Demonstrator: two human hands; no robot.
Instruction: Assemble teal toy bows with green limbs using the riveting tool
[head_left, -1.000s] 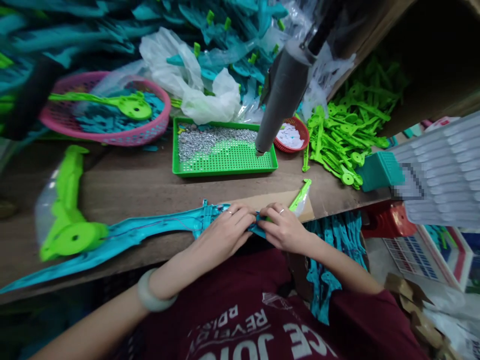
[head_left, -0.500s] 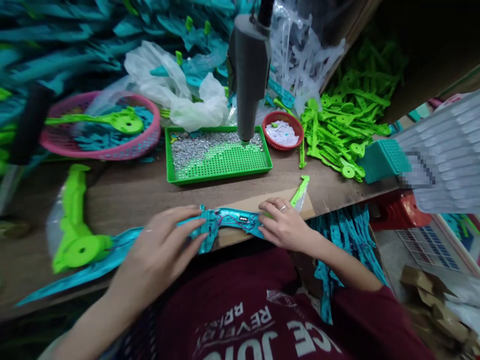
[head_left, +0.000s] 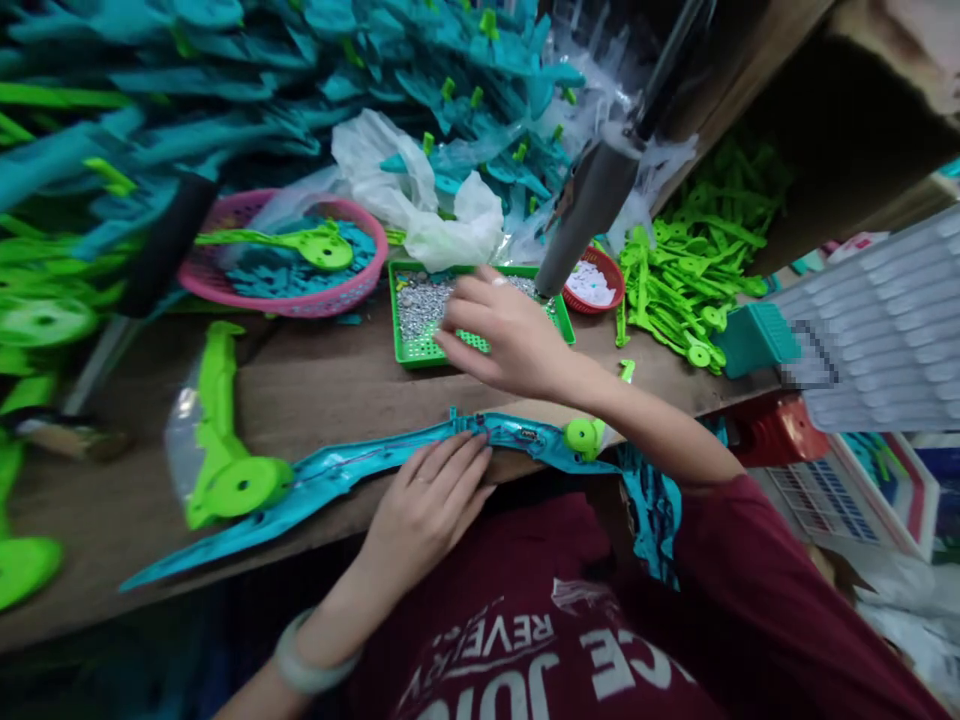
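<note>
A long teal plastic shell (head_left: 360, 460), shaped like a toy sword or bow half, lies along the table's front edge, with thin wires and a small part inside. My left hand (head_left: 431, 500) lies on its middle, fingers stretched over the shell. My right hand (head_left: 510, 335) hovers over a green perforated tray (head_left: 409, 355) of small silvery screws (head_left: 420, 305), fingers bent and apart; nothing shows in them. A lime-green piece with a round disc (head_left: 583, 438) sits at the shell's right end. Another lime-green piece (head_left: 244, 487) rests against its left part.
A grey electric screwdriver (head_left: 589, 205) hangs tilted above the tray's right end. Behind are a pink basket (head_left: 367, 285) of teal pieces and a red basket (head_left: 611, 300) of white pieces. Lime-green parts (head_left: 675, 290) heap at right. A black-handled tool (head_left: 169, 245) stands at left.
My right hand has left the shell's right part and moved up and left over the screw tray. My left hand now lies flatter on the shell. The view has shifted left.
</note>
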